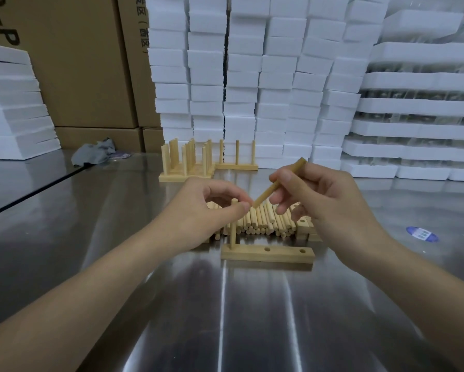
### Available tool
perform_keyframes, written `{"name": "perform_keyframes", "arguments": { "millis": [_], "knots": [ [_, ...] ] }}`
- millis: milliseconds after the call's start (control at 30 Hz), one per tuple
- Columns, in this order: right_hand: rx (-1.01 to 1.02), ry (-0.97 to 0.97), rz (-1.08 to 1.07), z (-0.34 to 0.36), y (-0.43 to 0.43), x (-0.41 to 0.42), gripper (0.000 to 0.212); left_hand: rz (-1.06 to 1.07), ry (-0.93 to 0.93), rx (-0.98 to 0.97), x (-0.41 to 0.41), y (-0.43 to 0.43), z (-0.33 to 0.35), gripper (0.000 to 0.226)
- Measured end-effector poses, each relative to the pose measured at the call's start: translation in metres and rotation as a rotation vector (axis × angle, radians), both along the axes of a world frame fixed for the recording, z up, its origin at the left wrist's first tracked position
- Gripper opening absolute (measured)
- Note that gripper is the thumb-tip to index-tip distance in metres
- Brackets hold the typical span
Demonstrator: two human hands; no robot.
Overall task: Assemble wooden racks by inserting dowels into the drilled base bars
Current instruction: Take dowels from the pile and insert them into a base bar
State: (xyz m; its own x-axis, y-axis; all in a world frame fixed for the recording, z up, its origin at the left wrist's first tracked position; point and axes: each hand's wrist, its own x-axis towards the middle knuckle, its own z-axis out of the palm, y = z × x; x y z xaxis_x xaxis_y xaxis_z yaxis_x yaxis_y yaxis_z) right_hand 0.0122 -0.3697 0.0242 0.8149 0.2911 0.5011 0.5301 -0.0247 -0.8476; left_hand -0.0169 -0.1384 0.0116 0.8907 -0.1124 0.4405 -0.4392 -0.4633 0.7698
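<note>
A wooden base bar (268, 255) lies on the steel table in front of me. One dowel (233, 229) stands upright in its left hole; the middle and right holes show open. My left hand (212, 208) hovers beside the top of that upright dowel, fingers curled, thumb and fingertips close to it. My right hand (319, 197) pinches a second dowel (279, 183), tilted, its lower end pointing down toward my left fingertips. Behind the bar lies a pile of loose dowels (263, 224).
Finished racks (187, 163) stand at the back of the table, one more (236, 159) beside them. Spare base bars (304, 228) lie under my right hand. White foam blocks (252, 76), cardboard boxes (85, 63) and a grey cloth (93, 153) line the far edge. A blue sticker (422, 234) is at right.
</note>
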Motion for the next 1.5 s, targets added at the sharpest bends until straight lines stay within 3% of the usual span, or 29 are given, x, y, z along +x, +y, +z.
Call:
{"name": "perform_keyframes", "arguments": {
  "millis": [133, 333, 600, 967, 1167, 1500],
  "knots": [
    [-0.264, -0.120, -0.110, -0.007, -0.004, 0.005, 0.026, 0.006, -0.002, 0.063, 0.001, 0.002, -0.004, 0.013],
    [-0.550, -0.122, -0.104, -0.017, -0.003, 0.009, 0.035, 0.004, 0.025, 0.087, 0.002, 0.003, -0.005, 0.009],
    [-0.622, -0.201, -0.027, -0.015, -0.004, 0.007, 0.031, -0.044, 0.040, 0.079, 0.004, 0.005, -0.004, 0.008],
    [-0.643, -0.161, 0.058, -0.012, -0.006, 0.010, 0.027, -0.083, 0.014, 0.085, 0.003, 0.005, -0.003, 0.008],
    [-0.705, -0.226, 0.061, -0.010, -0.003, 0.011, 0.027, -0.032, -0.141, 0.223, -0.005, -0.006, -0.007, 0.055],
    [-0.643, -0.233, -0.007, -0.018, -0.004, 0.008, 0.028, -0.051, -0.191, 0.359, -0.003, -0.011, -0.011, 0.063]
  ]
}}
